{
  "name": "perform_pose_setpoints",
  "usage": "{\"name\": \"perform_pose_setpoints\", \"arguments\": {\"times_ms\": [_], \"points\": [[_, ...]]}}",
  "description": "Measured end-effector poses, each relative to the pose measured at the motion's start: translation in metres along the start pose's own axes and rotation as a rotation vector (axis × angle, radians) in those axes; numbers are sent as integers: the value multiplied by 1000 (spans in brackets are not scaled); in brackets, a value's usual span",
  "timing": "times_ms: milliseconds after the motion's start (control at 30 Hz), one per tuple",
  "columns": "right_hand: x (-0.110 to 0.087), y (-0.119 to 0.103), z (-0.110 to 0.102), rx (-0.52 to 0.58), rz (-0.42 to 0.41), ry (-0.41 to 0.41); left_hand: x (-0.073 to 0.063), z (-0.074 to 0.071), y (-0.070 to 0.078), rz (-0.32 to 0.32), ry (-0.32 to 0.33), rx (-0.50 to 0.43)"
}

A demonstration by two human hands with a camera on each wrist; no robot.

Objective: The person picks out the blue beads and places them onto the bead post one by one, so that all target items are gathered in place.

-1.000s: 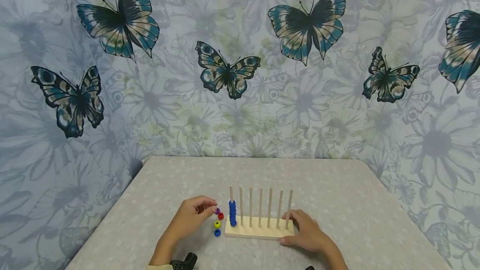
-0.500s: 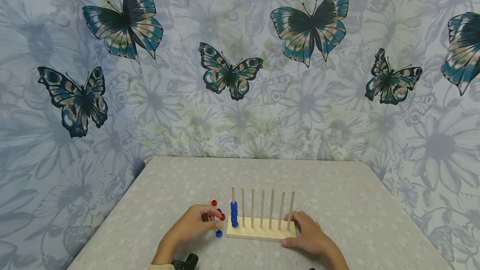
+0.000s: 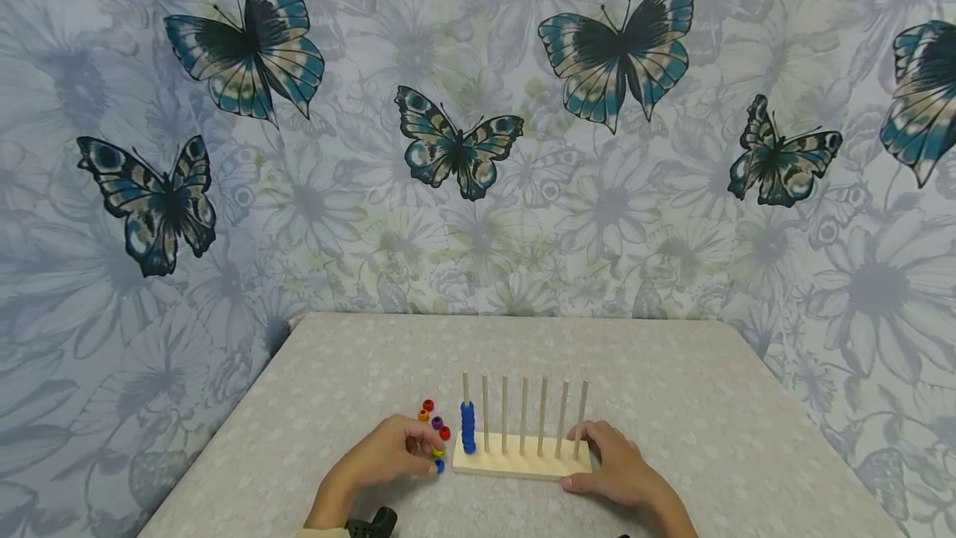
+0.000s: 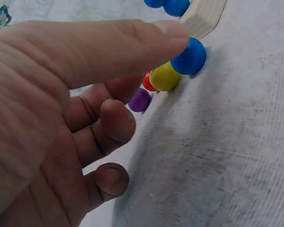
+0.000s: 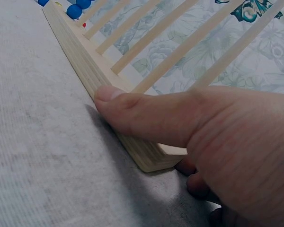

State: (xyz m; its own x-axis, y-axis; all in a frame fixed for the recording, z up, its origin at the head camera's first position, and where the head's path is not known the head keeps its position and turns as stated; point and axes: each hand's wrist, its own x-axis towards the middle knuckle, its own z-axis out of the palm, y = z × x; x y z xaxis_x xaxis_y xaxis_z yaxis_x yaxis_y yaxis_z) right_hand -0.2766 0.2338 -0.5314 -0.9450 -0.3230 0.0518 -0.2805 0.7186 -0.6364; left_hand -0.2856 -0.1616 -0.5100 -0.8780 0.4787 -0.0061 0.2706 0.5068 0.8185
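Observation:
My left hand (image 3: 392, 448) hovers low over a short trail of loose beads, thumb and forefinger apart. Its thumb tip overlaps a blue bead (image 4: 190, 56) in the left wrist view; whether they touch I cannot tell. Just past that sit a yellow bead (image 4: 165, 77), a red bead (image 3: 445, 432) and a purple bead (image 4: 139, 100). My right hand (image 3: 616, 463) grips the right end of a wooden peg board (image 3: 515, 465), thumb along the front edge and fingers behind. Blue beads (image 3: 467, 428) are stacked on its leftmost peg; the other pegs are bare.
Farther back in the trail lie an orange bead (image 3: 423, 415) and another red bead (image 3: 428, 405). A pale patterned cloth covers the table (image 3: 508, 347), which ends at a wall (image 3: 478, 256) printed with butterflies.
My left hand has come toward me along the beads, from the purple one to the blue one. The red and orange beads at the back have come into view. My right hand keeps its grip.

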Motion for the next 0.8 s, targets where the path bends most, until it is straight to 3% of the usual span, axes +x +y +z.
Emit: {"name": "perform_pose_setpoints", "arguments": {"times_ms": [467,800], "points": [[0,0,-2,11,-21,4,1,2,0,-19,-44,18],[-3,-3,-3,-8,-3,3,1,6,1,-34,-41,14]]}}
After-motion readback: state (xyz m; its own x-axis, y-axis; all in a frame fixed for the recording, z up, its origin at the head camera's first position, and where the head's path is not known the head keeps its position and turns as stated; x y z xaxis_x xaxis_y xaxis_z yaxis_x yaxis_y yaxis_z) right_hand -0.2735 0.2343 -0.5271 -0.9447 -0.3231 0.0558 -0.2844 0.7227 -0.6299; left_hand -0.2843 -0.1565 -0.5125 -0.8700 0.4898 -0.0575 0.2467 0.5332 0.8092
